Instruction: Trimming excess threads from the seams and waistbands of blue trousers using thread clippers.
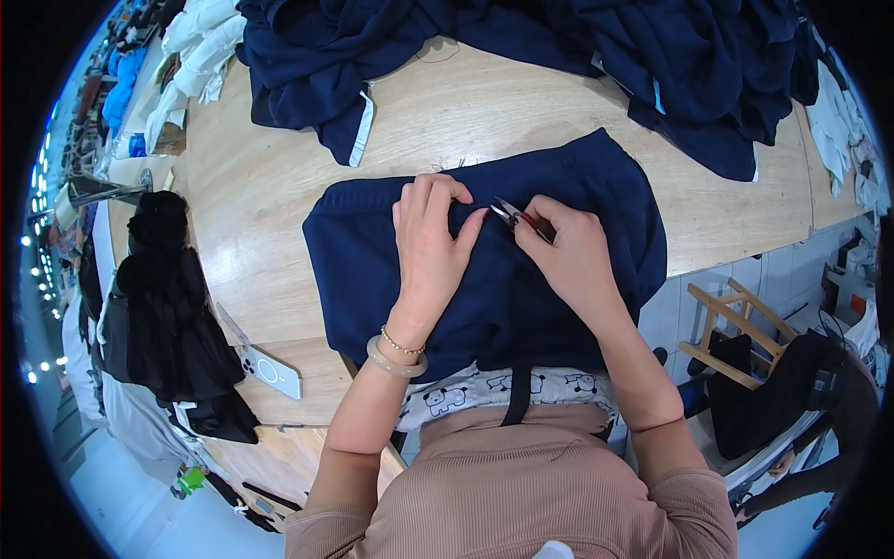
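A dark navy garment (358, 265) lies spread across the table's near edge, its banded upper edge turned away from me. My left hand (428, 233) rests on it near that band, fingers curled and thumb apart, gripping a bit of the cloth. In my right hand (573, 252) is a small pair of thread snips (504, 211) with a reddish handle. The blades point left, parted, just beside my left thumb and close over the cloth. Any thread between them is too small to make out. Some loose dark threads (452, 166) lie beyond the band.
Navy garments (521, 28) heap along the far side of the wooden table (251, 252). Black garments (168, 289) hang at the left edge, near a phone (274, 371). White cloth (200, 61) lies far left. Beyond the right side stand a wooden stool (736, 321) and another person (810, 466).
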Demonstrator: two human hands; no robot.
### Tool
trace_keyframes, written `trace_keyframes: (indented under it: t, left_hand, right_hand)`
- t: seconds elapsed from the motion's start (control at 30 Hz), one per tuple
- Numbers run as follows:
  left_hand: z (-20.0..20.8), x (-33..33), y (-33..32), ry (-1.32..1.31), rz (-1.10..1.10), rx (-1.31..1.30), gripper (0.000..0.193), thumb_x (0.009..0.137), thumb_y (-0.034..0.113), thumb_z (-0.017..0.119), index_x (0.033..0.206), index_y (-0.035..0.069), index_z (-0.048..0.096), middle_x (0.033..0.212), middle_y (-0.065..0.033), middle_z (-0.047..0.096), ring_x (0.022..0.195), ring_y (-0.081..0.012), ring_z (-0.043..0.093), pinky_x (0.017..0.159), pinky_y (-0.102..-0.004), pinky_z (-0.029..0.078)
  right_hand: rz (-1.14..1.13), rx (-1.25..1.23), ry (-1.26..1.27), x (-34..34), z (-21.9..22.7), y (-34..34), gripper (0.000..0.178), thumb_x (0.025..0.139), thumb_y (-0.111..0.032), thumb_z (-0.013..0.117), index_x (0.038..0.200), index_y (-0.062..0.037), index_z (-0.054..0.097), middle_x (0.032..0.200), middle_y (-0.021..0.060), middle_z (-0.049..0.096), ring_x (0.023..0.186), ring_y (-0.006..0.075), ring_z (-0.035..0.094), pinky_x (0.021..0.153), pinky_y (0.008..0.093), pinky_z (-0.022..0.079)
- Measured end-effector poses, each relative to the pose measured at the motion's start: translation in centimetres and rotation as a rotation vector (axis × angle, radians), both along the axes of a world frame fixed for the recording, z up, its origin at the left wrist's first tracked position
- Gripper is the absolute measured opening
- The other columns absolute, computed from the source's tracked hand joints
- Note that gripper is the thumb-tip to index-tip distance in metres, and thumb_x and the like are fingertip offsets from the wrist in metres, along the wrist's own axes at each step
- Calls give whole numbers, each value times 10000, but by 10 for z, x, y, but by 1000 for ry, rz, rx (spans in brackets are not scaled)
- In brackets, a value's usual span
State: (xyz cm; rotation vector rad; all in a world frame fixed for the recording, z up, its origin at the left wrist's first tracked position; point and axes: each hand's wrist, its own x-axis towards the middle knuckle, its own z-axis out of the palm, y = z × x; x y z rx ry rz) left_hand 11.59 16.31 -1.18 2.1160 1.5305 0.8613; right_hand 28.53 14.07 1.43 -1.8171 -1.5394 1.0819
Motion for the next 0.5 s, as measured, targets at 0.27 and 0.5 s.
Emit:
trace_keyframes:
  t: [0.27, 0.5]
  left_hand:
    - [0, 1, 0, -5, -7, 1, 270, 715, 62, 750, 908, 65, 561, 965, -81, 545, 916, -270, 511, 790, -359, 380]
    - [1, 0, 0, -10, -4, -7, 283, 707, 64, 754, 923, 66, 571, 964, -73, 550, 918, -266, 513, 788, -357, 377]
  right_hand:
    - [-8, 20, 7, -1, -2, -1, 199, 826, -214, 637, 773, -26, 596, 672, 122, 631, 607, 297, 627, 570, 368, 476]
    - [-5, 83, 122, -3, -4, -1, 172, 825, -161, 650, 780, -10, 582, 678, 125, 617, 567, 270, 590, 541, 339, 447]
